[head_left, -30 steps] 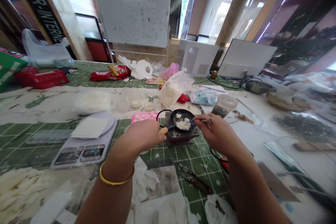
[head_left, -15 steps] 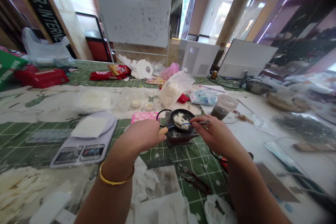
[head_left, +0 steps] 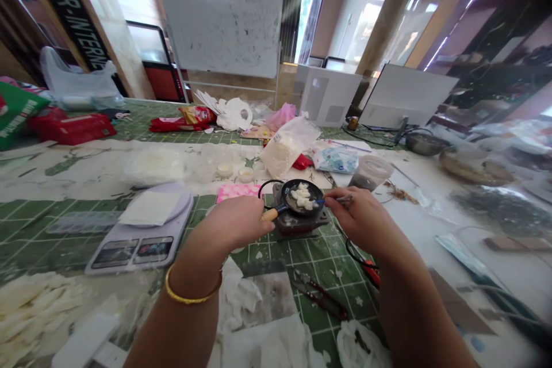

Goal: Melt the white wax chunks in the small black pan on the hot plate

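Observation:
A small black frying pan point(head_left: 309, 211) rests on a dark little hot plate point(head_left: 297, 226). White chunks point(head_left: 302, 195) lie heaped in the pan. My left hand point(head_left: 237, 219) is closed around the pan's wooden handle point(head_left: 269, 214); its fingertips are partly hidden. At the pan's right rim, my right hand point(head_left: 351, 207) pinches a thin stirring stick point(head_left: 332, 200) whose blue part reaches in among the chunks. The exact kind of stick is too small to tell.
Left of the pan stand a kitchen scale point(head_left: 142, 230) with paper on it and a pink mold point(head_left: 237, 192). Red-handled scissors point(head_left: 321, 294) and white tissues point(head_left: 267, 342) lie in front. A plastic cup point(head_left: 371, 171) and a bag of white material point(head_left: 287, 149) stand behind.
My right hand has moved slightly right with the stick, its tip now near the pan's right side. The white chunks are more gathered. My left hand keeps its grip on the handle.

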A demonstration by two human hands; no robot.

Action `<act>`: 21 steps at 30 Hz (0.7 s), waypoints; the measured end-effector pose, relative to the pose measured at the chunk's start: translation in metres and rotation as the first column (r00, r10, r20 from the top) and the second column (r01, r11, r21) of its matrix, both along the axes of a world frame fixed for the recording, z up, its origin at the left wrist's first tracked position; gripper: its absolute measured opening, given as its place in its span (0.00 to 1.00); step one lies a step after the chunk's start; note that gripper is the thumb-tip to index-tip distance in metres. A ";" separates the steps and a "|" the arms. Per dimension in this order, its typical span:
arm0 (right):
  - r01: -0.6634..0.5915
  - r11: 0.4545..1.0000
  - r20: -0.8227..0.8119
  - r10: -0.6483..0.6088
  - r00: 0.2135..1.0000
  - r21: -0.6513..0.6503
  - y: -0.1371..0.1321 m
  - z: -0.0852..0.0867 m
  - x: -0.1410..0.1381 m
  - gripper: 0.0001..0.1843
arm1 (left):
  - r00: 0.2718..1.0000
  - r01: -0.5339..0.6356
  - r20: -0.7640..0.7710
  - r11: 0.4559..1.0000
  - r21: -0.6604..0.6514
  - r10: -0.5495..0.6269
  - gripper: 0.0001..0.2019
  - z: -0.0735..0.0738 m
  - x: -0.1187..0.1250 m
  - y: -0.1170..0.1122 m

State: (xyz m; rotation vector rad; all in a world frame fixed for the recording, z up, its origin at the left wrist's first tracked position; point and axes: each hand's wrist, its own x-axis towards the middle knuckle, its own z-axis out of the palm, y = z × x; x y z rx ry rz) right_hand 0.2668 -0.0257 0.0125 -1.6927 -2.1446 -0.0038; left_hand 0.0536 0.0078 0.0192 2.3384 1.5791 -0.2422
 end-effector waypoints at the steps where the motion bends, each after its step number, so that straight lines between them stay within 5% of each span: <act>1: -0.019 1.000 -0.016 0.019 1.000 -0.011 0.000 0.000 0.000 0.15 | 1.000 0.000 0.002 1.000 0.003 0.000 0.17 0.000 0.000 0.000; 5: -0.079 0.996 -0.082 0.075 0.994 -0.046 0.001 -0.002 -0.003 0.14 | 1.000 -0.003 0.010 1.000 0.013 0.003 0.19 0.000 0.000 0.000; 13: 0.043 0.997 -0.103 -0.035 0.994 0.068 0.006 -0.002 0.005 0.15 | 1.000 0.008 0.010 1.000 0.017 -0.008 0.18 -0.002 -0.001 0.000; 21: -0.040 0.999 -0.030 0.041 0.999 0.037 0.002 -0.001 0.001 0.15 | 1.000 0.001 0.012 1.000 0.014 -0.001 0.17 0.000 0.000 0.000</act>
